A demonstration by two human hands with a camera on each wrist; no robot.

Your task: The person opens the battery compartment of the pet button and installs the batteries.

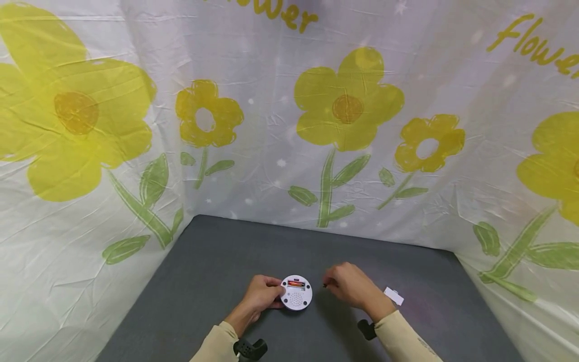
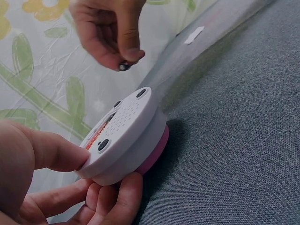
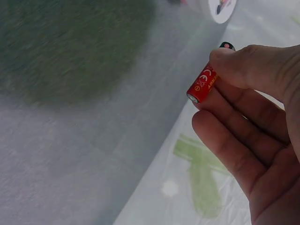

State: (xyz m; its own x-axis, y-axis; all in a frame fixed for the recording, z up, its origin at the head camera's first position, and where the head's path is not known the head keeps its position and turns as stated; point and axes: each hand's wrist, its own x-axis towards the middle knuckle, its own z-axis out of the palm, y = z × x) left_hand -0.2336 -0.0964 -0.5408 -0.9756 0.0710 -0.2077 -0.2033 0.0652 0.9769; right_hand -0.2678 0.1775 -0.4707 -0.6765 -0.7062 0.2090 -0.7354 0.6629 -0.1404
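My left hand (image 1: 264,295) grips a round white device (image 1: 296,300) by its left edge, thumb on the upper face and fingers under it. That face has speaker holes, dark rubber feet and an uncovered battery compartment with a red battery (image 1: 296,284) lying in it. In the left wrist view the device is tilted, and a pink part (image 2: 157,152) shows at its underside. To its right, apart from it, my right hand (image 1: 348,285) pinches a red and black battery (image 3: 204,84) between thumb and fingers, held above the table.
A small white battery cover (image 1: 394,296) lies on the dark grey table (image 1: 253,241), just right of my right wrist. A white curtain (image 1: 262,176) printed with yellow flowers hangs along the table's back and sides. Dark straps with cameras sit at both wrists.
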